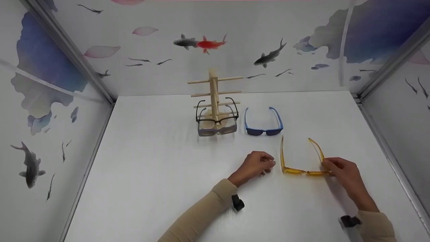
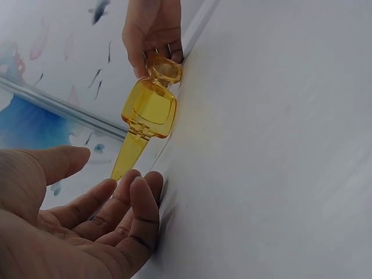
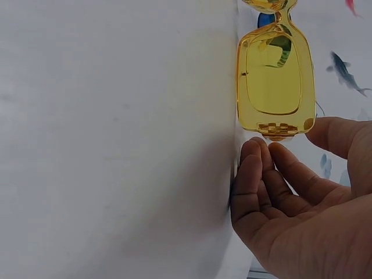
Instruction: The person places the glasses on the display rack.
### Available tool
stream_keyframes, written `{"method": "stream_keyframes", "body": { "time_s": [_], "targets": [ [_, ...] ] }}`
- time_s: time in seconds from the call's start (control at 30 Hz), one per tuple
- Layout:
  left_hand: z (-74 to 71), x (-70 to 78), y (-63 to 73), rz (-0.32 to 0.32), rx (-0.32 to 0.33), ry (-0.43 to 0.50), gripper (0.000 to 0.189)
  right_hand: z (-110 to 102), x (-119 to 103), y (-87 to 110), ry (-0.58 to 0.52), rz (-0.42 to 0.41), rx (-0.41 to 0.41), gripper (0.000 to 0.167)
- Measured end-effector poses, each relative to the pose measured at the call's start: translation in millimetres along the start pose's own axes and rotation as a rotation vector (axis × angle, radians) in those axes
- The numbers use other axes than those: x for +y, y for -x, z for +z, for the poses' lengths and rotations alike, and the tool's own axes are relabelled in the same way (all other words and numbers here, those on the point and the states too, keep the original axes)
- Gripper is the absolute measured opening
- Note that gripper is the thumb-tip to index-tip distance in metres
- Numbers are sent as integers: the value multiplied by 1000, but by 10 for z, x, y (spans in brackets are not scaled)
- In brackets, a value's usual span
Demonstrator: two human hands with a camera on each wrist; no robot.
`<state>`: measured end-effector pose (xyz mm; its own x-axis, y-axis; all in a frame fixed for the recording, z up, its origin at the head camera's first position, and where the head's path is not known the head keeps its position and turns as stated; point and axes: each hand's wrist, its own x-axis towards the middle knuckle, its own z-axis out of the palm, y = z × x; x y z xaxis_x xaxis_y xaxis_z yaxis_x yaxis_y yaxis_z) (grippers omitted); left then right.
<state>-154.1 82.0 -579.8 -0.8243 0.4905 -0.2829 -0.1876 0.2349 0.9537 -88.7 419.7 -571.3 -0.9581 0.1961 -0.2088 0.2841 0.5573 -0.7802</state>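
Yellow sunglasses (image 1: 295, 171) with both temples unfolded lie on the white table, lenses toward the person. At their right hinge corner my right hand (image 1: 344, 174) pinches the frame between thumb and fingers. In the right wrist view, the thumb meets the corner of the yellow lens frame (image 3: 276, 81), the fingertips close beside the hinge. My left hand (image 1: 257, 166) hovers low, left of the sunglasses, its fingers loosely bent and holding nothing. The left wrist view shows a gap between its thumb and fingers, with the yellow temple (image 2: 129, 157) just beyond the fingertips.
Blue sunglasses (image 1: 264, 131) lie unfolded behind the yellow pair. Left of them stands a wooden glasses rack (image 1: 214, 89) with several crossbars; black-framed glasses (image 1: 216, 120) and grey-framed glasses (image 1: 218, 131) sit low on it. Printed walls (image 1: 235, 20) enclose the table (image 1: 151, 174) at back and sides.
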Motion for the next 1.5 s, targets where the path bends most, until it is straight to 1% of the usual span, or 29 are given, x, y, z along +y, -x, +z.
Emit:
{"method": "stream_keyframes", "body": {
  "time_s": [0.13,0.33,0.4,0.6,0.73,0.93,1.07,1.17,1.23,1.43,1.5],
  "targets": [
    [34,7,-16,-4,-7,1,18,-3,4,10,9,6,-10,63],
    [94,7,-17,31,-21,11,18,-15,19,24,-28,13,-29,59],
    [121,14,-23,34,-28,12,18,-18,21,26,-37,14,-32,57],
    [201,53,-63,8,-33,1,17,-49,27,35,8,22,-42,59],
    [236,53,-95,20,-37,1,16,-63,41,47,27,42,-51,61],
    [253,34,-111,17,-46,5,14,-56,56,58,28,84,-77,66],
    [264,29,-116,22,-47,28,15,-58,53,63,36,89,-77,65],
    [283,33,-122,18,-38,41,15,-57,50,62,36,81,-75,64],
    [297,46,-125,11,-21,32,15,-55,55,60,20,67,-72,61],
    [330,83,-133,-41,21,18,17,-49,63,59,-1,53,-72,58],
    [346,83,-151,-46,26,24,17,-53,63,60,6,57,-71,58]
  ]
}}
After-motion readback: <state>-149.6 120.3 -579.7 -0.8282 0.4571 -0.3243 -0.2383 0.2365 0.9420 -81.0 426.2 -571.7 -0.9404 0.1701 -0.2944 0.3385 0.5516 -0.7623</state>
